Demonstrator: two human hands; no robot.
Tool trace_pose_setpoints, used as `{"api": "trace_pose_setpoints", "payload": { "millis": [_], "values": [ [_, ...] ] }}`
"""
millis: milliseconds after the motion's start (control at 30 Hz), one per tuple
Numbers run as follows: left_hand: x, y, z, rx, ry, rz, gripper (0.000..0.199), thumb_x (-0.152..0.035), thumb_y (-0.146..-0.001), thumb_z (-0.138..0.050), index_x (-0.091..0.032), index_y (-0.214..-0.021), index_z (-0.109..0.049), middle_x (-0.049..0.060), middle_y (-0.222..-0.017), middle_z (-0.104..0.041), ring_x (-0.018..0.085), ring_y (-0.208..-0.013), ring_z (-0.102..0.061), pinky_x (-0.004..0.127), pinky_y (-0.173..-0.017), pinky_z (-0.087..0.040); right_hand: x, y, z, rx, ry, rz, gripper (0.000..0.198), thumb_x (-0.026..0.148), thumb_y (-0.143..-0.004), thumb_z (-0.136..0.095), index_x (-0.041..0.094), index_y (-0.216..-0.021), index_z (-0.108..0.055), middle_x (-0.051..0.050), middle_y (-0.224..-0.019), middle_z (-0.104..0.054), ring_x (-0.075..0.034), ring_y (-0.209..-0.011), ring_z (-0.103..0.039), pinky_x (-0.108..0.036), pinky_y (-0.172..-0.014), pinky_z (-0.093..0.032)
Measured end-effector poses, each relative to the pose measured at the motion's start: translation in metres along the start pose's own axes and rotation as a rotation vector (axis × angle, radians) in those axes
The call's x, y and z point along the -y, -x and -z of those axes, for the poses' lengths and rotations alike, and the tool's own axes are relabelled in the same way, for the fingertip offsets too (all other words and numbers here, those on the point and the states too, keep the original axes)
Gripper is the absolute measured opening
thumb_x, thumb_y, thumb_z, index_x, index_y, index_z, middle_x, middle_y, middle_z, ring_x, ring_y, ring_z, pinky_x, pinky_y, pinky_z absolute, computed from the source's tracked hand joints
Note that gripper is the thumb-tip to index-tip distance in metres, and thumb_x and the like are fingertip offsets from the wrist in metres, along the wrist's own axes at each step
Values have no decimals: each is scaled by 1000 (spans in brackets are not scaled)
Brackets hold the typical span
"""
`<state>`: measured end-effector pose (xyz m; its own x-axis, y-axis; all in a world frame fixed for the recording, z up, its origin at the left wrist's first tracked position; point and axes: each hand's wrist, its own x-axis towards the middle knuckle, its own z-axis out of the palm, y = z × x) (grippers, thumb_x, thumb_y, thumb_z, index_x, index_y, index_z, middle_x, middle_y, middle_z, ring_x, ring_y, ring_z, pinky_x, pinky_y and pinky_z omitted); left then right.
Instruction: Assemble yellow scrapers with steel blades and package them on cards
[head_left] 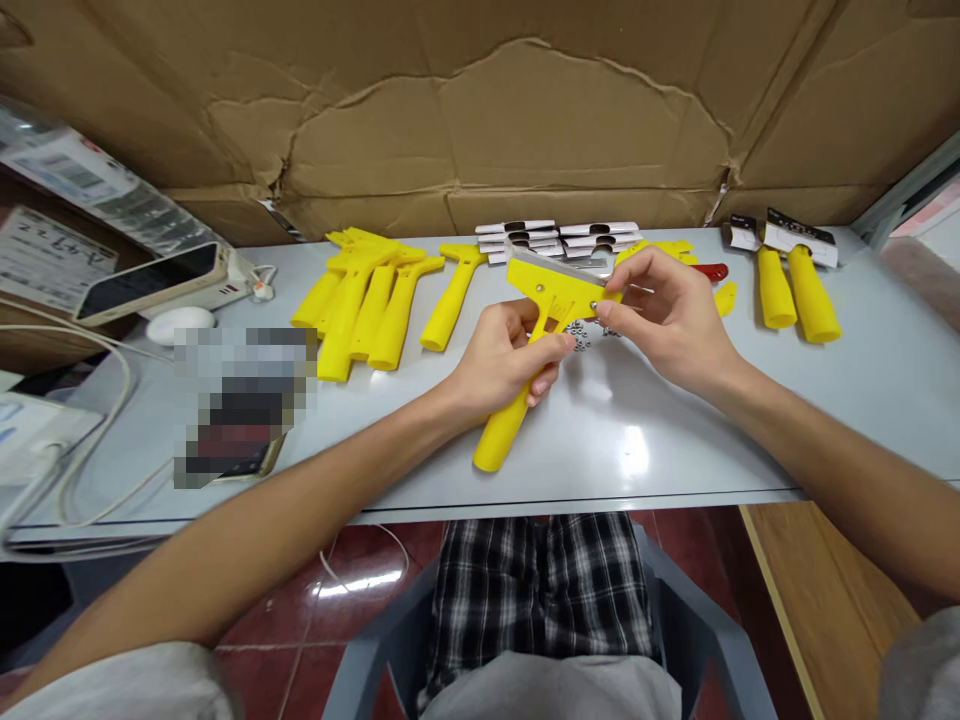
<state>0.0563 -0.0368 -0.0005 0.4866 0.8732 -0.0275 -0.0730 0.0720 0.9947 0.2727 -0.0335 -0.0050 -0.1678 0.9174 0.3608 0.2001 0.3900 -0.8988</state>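
Observation:
A yellow scraper (501,430) is held over the table, tilted, with a metal blade strip along the top of its wide head. My left hand (504,362) is closed around the neck of its handle, thumb lying across the front. With thumb and fingers, my right hand (675,315) pinches the right end of the head beside a small screw. Whether those fingertips also hold a small part is hidden. Behind the scraper, several small metal nuts or screws (580,336) lie on the table, partly covered. A red handle (711,271) shows behind my right hand.
Several yellow scraper handles (337,325) are piled at the back left. White-and-black packets (517,228) lie in stacks at the back centre. Two yellow handles with card labels (814,295) rest at the right. A phone (150,280), a white mouse (180,325) and cables occupy the left. Cardboard (525,120) stands behind.

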Motion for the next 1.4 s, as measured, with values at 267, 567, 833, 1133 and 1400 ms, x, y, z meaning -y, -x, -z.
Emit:
{"api": "trace_pose_setpoints", "payload": {
  "millis": [267, 567, 833, 1133, 1400],
  "values": [
    [1, 0, 1, 14, 11, 12, 22, -25, -83, -81, -21, -85, -59, -9, -47, -51, 6, -36, -42, 20, -36, -36, -2, 1, -1, -9, -49, -52, 61, 51, -82, -91, 14, -104, -48, -5, -114, -60, -2, -85, -57, -19, -74, -56],
    [-1, 0, -2, 22, 13, 52, 25, -27, -80, -83, -21, -84, -59, -9, -46, -50, 7, -35, -41, 20, -35, -35, -2, 3, -6, 0, -108, -139, 58, 44, -84, -86, 17, -114, -44, -3, -110, -58, -3, -84, -61, -21, -75, -60],
    [-2, -8, 6, -92, 85, 37, 26, -25, -80, -78, -22, -77, -52, -9, -50, -47, 5, -36, -39, 20, -36, -32, -13, -23, 51, -86, 314, -89, 40, 51, -102, -70, 15, -117, -59, -9, -115, -63, -9, -98, -61, -29, -91, -59],
    [-8, -13, 10, -210, 117, 32, 25, -20, -79, -74, -22, -75, -49, -8, -60, -50, 4, -42, -43, 19, -38, -35, -46, -34, 90, 97, 1158, -205, 46, 33, -103, -60, 14, -143, -74, -18, -143, -56, -34, -139, -39, -63, -124, -28],
    [0, -19, 15, -179, 145, -26, 24, -20, -79, -74, -22, -75, -51, -6, -63, -54, 4, -39, -43, 20, -36, -33, -60, -40, 121, 71, 1194, -268, 56, 48, -98, -63, 20, -145, -73, -18, -140, -57, -34, -135, -44, -57, -121, -34]
  ]
}}
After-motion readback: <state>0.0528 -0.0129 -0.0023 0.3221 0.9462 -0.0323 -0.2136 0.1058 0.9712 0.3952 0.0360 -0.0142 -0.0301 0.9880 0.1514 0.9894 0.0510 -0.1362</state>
